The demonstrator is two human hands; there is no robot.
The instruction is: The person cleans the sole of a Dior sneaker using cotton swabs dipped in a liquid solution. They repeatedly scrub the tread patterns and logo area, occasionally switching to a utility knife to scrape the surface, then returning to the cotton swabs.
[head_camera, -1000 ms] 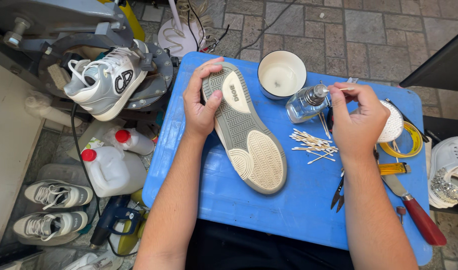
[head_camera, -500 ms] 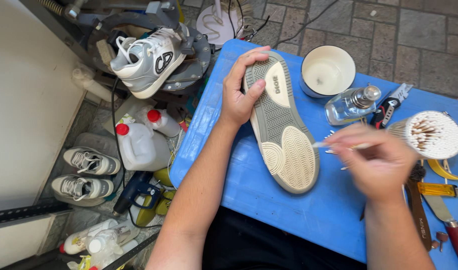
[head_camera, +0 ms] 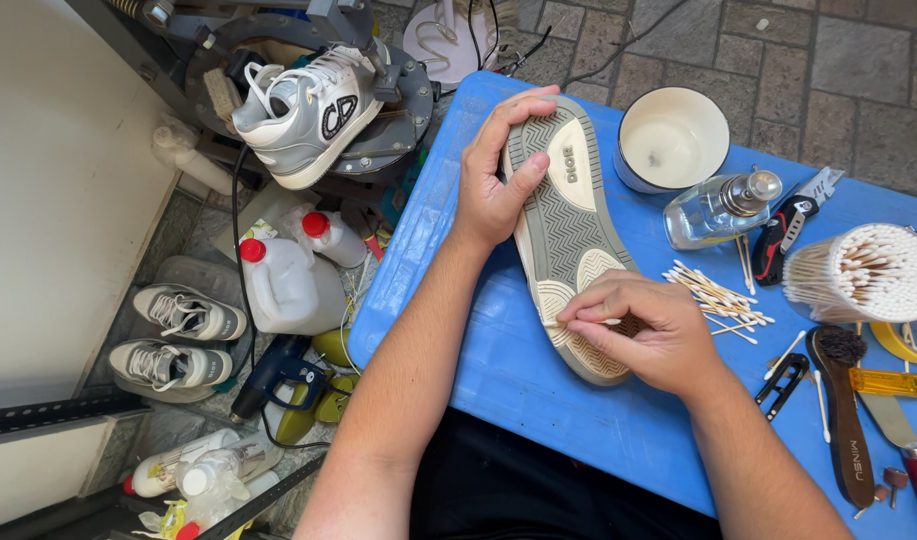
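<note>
While the left hand (head_camera: 493,190) clamped the upturned shoe (head_camera: 568,235) at frame centre on the blue tabletop (head_camera: 458,350), prob. to steady it, the right hand (head_camera: 648,335) had its fingers pinched on a cotton swab (head_camera: 553,323) w/ tip against the heel sole; spare swabs (head_camera: 713,295) lay just right.

The scene is evenly lit by bright, soft daylight, only faint shadows are cast under the forearms, everything is rendered sharply, and slight wide-angle stretching is seen at the edges.
</note>
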